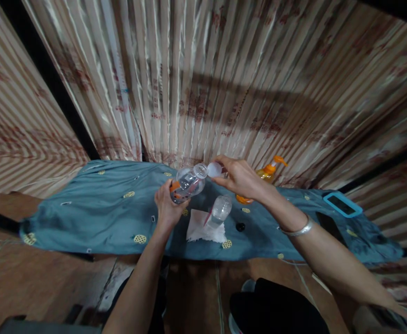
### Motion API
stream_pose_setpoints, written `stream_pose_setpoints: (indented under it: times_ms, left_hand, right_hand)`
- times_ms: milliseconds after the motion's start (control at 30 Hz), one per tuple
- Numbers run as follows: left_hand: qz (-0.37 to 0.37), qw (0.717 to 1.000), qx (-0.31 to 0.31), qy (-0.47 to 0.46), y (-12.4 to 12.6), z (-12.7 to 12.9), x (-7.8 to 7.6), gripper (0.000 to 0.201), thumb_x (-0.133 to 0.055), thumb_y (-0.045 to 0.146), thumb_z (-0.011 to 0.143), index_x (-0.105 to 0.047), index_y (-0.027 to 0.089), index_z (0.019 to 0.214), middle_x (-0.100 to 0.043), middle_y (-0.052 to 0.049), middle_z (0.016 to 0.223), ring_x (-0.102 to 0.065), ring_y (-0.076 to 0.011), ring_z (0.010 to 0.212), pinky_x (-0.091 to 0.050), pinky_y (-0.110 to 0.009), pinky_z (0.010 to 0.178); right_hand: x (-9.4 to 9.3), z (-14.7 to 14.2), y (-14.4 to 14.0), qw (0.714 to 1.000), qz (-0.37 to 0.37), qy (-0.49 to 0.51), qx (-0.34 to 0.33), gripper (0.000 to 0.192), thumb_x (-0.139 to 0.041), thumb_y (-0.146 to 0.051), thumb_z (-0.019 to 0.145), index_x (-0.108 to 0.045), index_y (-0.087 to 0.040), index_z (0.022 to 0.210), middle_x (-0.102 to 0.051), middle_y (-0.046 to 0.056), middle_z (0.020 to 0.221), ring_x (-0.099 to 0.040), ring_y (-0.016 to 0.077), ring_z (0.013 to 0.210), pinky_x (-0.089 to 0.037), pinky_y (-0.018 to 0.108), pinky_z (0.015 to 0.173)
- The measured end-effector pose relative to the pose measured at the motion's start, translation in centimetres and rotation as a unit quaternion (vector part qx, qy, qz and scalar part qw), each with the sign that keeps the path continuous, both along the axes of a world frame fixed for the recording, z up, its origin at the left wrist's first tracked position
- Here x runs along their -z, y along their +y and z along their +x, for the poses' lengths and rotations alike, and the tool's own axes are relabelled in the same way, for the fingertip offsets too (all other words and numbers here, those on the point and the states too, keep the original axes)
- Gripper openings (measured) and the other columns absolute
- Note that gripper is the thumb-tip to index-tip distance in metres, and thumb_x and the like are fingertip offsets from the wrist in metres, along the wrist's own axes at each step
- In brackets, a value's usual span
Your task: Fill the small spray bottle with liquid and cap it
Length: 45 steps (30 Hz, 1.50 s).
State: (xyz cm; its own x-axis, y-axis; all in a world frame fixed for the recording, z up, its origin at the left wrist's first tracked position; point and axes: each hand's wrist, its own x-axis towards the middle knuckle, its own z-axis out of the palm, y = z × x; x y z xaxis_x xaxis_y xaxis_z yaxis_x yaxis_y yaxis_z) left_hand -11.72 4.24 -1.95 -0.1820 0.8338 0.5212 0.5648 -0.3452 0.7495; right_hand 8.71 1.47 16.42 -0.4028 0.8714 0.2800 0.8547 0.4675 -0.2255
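Note:
My left hand (pixel 166 204) grips a clear plastic bottle (pixel 189 182) with an orange label, tilted so its open mouth points up and right. My right hand (pixel 240 178) holds a white cap (pixel 214 170) just beside that mouth. Below the hands, a second small clear bottle (pixel 220 208) stands on a white tissue (pixel 201 228) on the blue cloth (pixel 95 208).
An orange pump bottle (pixel 271 170) stands behind my right hand. A small black cap (pixel 240 227) lies on the cloth near the tissue. A phone in a blue case (pixel 342 204) lies at the right. Striped curtains hang behind; a tiled floor lies in front.

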Motion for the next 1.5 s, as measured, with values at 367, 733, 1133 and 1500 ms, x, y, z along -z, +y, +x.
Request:
stream_pose_setpoints:
  times_ms: [367,733,1133,1500]
  left_hand:
    - [-0.014,0.999,0.009,0.048,-0.4,0.1,-0.4,0.080,-0.084,0.020,0.061,-0.048,0.022,0.133,-0.065,-0.014,0.130,-0.059,-0.0354,0.125,-0.035,-0.057,0.113]
    - [0.006,0.998,0.015,0.052,-0.6,0.2,-0.4,0.080,-0.085,0.020,0.059,-0.050,0.020,0.131,-0.066,-0.014,0.129,-0.060,-0.0364,0.122,-0.041,-0.053,0.109]
    - [-0.013,0.999,0.004,0.035,-0.1,0.3,0.5,0.086,-0.086,0.018,0.057,-0.047,0.022,0.134,-0.065,-0.013,0.129,-0.061,-0.0349,0.121,-0.046,-0.051,0.105]
    - [-0.003,1.000,-0.026,0.010,0.5,-0.2,1.8,0.086,-0.085,0.021,0.059,-0.045,0.021,0.135,-0.065,-0.015,0.128,-0.061,-0.0357,0.121,-0.045,-0.053,0.106]
  right_hand:
    - [-1.5,-0.5,1.4,0.993,-0.056,-0.059,-0.088,0.039,-0.072,-0.020,0.086,-0.065,-0.014,0.124,-0.072,0.007,0.105,-0.068,0.0205,0.095,-0.045,0.027,0.081]
    - [-1.1,-1.1,2.4,0.988,-0.085,-0.107,-0.067,0.023,-0.066,-0.035,0.095,-0.069,-0.013,0.100,-0.067,0.003,0.080,-0.062,0.0162,0.073,-0.037,0.025,0.067]
    - [-0.6,-1.5,3.3,0.988,-0.115,-0.066,-0.077,0.035,-0.063,-0.030,0.097,-0.056,-0.016,0.129,-0.069,0.002,0.085,-0.065,0.0181,0.076,-0.040,0.026,0.069]
    - [0.1,-4.6,3.5,0.985,-0.054,-0.163,-0.006,0.026,-0.055,-0.038,0.101,-0.062,-0.013,0.104,-0.070,0.009,0.085,-0.068,0.0228,0.083,-0.035,0.027,0.065]
